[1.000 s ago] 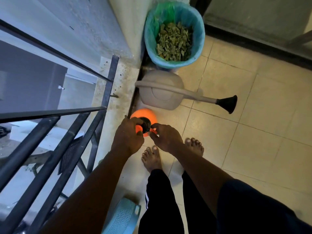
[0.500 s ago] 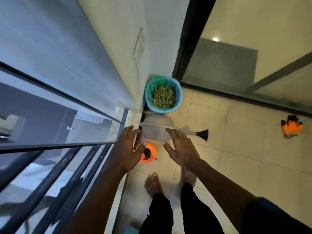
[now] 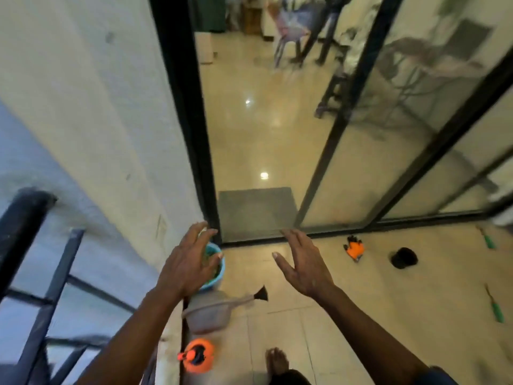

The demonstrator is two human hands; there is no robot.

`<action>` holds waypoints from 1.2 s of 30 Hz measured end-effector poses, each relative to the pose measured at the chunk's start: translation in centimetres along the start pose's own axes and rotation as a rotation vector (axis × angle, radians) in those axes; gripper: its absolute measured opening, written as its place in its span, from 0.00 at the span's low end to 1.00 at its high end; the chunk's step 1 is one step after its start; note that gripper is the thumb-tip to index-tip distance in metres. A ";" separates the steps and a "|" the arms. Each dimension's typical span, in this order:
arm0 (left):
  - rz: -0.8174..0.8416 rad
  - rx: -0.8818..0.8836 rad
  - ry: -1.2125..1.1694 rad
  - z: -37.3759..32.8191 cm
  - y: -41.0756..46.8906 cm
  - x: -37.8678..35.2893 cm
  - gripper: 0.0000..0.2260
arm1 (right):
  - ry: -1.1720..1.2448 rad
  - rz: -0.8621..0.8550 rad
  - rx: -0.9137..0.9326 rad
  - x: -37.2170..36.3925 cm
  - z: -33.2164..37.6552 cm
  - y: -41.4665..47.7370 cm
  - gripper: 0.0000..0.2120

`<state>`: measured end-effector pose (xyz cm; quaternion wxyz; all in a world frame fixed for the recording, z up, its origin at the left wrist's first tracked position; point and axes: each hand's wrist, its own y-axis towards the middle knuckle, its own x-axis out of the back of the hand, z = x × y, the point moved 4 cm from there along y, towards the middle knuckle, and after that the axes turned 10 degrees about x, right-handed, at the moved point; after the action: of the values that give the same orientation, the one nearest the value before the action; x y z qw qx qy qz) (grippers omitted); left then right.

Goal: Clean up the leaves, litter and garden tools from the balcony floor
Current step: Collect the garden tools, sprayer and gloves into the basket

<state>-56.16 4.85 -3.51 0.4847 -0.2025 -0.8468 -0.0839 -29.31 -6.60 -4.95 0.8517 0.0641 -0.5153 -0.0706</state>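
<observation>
While both your hands hover in the air, each grip is wide, fingers spread, holding nothing: left hand (image 3: pixel 191 262) in front of the teal leaf bin (image 3: pixel 219 276), right hand (image 3: pixel 302 265) above the tiled floor (image 3: pixel 319 343). Below them, along the wall, sit a grey watering can (image 3: pixel 205 315) and an orange sprayer (image 3: pixel 198 355), near your bare foot (image 3: pixel 277 359); a careless step could kick either over. Further right, well apart, lie orange gloves (image 3: pixel 354 248), a black pot (image 3: pixel 404 257) and two green-handled tools (image 3: pixel 497 312), possibly trowels; blur hides their heads. A railing (image 3: pixel 16 232) stands left, glass doors (image 3: pixel 361 162) ahead.
</observation>
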 end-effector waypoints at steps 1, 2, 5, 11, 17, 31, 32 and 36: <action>0.001 -0.030 0.010 -1.8 0.7 0.7 0.31 | -0.007 -0.031 -0.030 1.9 -0.5 -0.5 0.30; 0.001 -0.059 0.015 -3.2 1.2 1.2 0.31 | -0.007 -0.052 -0.057 3.4 -0.9 -1.0 0.30; 0.034 -0.159 0.028 -8.0 2.7 1.2 0.28 | -0.016 -0.135 -0.168 7.1 -2.9 -3.0 0.30; 0.117 -0.273 0.007 -16.9 4.8 -1.9 0.24 | 0.034 -0.217 -0.367 11.1 -7.8 -8.4 0.27; 0.224 -0.339 0.048 -24.9 5.8 -7.8 0.24 | 0.091 -0.278 -0.451 12.9 -14.2 -14.4 0.25; 0.433 -0.482 0.158 -45.6 5.7 -24.3 0.24 | 0.179 -0.399 -0.770 17.8 -31.2 -29.4 0.24; 0.448 -0.509 0.163 -47.3 5.4 -25.7 0.24 | 0.179 -0.427 -0.798 18.2 -32.0 -30.7 0.24; 0.541 -0.620 0.201 -50.7 5.0 -29.7 0.23 | 0.152 -0.567 -0.898 18.6 -33.3 -34.3 0.26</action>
<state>-0.86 -15.57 -3.06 0.4855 -0.5444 -0.6465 -0.2237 6.93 -42.52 -10.39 0.7777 -0.1650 -0.3335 -0.5067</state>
